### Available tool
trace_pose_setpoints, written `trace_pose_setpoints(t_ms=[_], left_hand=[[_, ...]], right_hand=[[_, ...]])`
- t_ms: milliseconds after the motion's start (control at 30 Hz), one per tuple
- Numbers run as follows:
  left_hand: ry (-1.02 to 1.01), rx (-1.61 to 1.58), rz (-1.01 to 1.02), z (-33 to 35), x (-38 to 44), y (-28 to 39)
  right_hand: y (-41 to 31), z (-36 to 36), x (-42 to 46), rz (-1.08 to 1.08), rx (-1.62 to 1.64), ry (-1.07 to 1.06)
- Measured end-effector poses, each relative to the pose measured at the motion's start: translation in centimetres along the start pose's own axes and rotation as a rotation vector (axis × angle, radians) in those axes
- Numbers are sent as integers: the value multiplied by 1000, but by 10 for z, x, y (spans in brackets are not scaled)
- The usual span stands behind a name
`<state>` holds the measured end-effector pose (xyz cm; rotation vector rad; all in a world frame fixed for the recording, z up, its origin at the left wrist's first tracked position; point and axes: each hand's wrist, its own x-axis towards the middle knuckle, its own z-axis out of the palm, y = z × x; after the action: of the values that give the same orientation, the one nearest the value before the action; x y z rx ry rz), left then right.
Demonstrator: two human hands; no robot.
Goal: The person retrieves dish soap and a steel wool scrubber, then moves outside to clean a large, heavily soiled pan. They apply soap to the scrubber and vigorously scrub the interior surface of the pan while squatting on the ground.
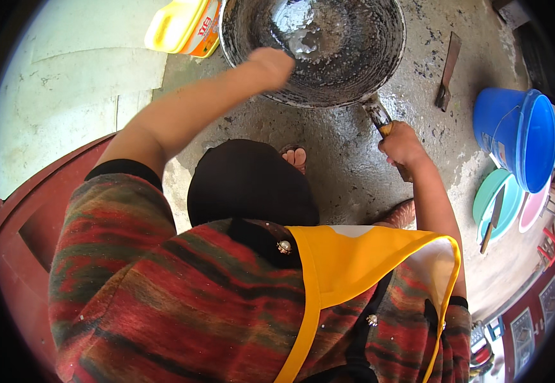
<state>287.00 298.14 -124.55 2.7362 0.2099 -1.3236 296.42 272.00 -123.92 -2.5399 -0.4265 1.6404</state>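
Observation:
A large blackened metal wok (354,72) sits on the wet concrete floor before me, with a little water pooled in its base. My right hand (404,143) grips the wok's handle (375,112), which points back towards me at the right. Over the wok's near left rim, my left hand (271,68) reaches inside with curled fingers. It is blurred, and its palm side is hidden, so I cannot see whether it holds anything.
A yellow plastic jug (182,26) touches or nearly touches the wok's left side. To the right lie a rusty flat blade (451,62), a blue bucket (500,119), and a green basin (488,191) with a knife (496,210) across it. A pink basin (533,210) stands behind.

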Motion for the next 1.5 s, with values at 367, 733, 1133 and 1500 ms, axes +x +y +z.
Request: trace_pose_setpoints(t_ms=[367,733,1133,1500], left_hand=[[62,-199,33,23,9,30],[264,-371,266,53,29,61],[237,84,-24,71,-7,-55],[278,-121,-20,58,-6,-27]], right_hand=[[2,12,-2,3,28,4],[22,26,-19,-98,788,-450],[12,63,-45,-172,725,-150],[14,74,-49,-123,824,-138]])
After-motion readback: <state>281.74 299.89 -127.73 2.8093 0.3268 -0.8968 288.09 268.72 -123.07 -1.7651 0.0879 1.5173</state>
